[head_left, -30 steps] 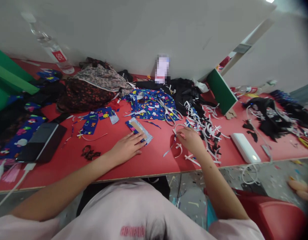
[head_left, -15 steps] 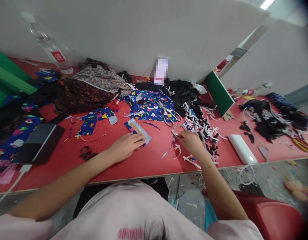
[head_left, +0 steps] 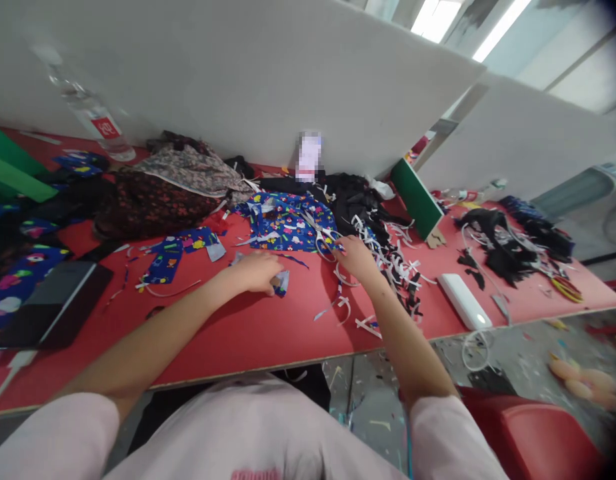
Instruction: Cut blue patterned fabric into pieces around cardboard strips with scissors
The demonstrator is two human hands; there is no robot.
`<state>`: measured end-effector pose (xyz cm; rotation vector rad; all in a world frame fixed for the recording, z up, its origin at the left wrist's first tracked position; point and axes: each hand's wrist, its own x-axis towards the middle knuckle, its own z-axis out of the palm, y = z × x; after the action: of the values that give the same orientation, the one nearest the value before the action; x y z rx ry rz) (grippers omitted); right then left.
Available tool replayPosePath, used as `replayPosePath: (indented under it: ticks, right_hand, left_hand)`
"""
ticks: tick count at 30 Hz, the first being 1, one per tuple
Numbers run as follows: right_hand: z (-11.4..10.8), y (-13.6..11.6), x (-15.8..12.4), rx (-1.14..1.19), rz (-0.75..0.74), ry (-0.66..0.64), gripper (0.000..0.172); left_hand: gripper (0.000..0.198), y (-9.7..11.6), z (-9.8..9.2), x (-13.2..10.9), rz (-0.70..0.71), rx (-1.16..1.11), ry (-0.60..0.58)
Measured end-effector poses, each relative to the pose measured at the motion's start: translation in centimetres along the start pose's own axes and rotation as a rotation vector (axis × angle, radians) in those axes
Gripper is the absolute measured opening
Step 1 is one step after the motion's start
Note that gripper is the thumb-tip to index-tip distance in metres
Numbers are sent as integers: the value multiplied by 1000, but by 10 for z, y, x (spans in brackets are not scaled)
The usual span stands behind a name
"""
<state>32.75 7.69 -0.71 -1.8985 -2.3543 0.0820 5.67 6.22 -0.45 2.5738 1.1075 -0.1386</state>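
Note:
My left hand (head_left: 261,271) is closed over a small blue printed fabric piece (head_left: 282,283) with a pale strip on it. Only its ends stick out past my fingers and palm. At the scissors (head_left: 322,235), my right hand (head_left: 357,259) has its fingers curled on the handle loops. The blades lie on a larger blue cartoon-print cloth (head_left: 281,223). Right beside that hand is a heap of white and black trimmed strips (head_left: 395,267). A thin curled strip (head_left: 342,303) lies on the red table (head_left: 288,333) below it.
Floral cloth (head_left: 158,193) and more blue printed pieces (head_left: 165,260) lie to the left, with a black box-like device (head_left: 51,303). A propped phone (head_left: 309,157) and a water bottle (head_left: 101,123) stand behind. A white power bank (head_left: 463,301) and a green divider (head_left: 417,199) are on the right.
My right hand has moved up from the trimmed strips to the scissors' handles. My left hand has gone from lying flat on the fabric piece to curling over it. The view has shifted slightly.

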Motion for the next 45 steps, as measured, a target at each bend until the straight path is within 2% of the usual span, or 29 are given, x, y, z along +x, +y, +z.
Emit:
replayPosePath:
  ticks: [4,9,15,21,24,27,31,34,39,41,45]
  right_hand:
    - [12,0,34,11,16,-38,35]
    - [10,7,45,37,28,-88,49]
    - [-9,13,33,17,42,-98,46]
    - [-35,9,-1,30,-19,-83,32]
    - [-50,-7,-26,159,-10,-81,35]
    - [-62,-31,-50,356,-48,-241,42]
    - [-71,-56,-72,518,-143,-466,44]
    - [-72,-66,-79,601,-128,-553,41]
    - [-70,-71,-82,682,-106,-572,38]
    - [-67,-76,-80,795,-51,-513,35]
    - [-63,-97,-68,1086,41,-273,35]
  left_hand:
    - [33,-4,-2,-7,-40,-93,-28]
    - [24,-15,-9,-18,-74,-196,-18]
    - [25,-19,-16,-22,-150,-305,108]
    - [24,-19,-21,-35,-228,-480,271]
    - [22,-8,-19,-44,-311,-882,296]
    - [19,10,-13,-52,-314,-1370,304]
    - [15,30,-11,-59,-344,-1608,314]
    - [12,37,-11,-62,-348,-1618,322]
    - [17,42,-8,-65,-302,-1526,310]
    - [18,44,-6,-66,-306,-1499,291]
    - [20,52,-6,-66,-309,-1361,250]
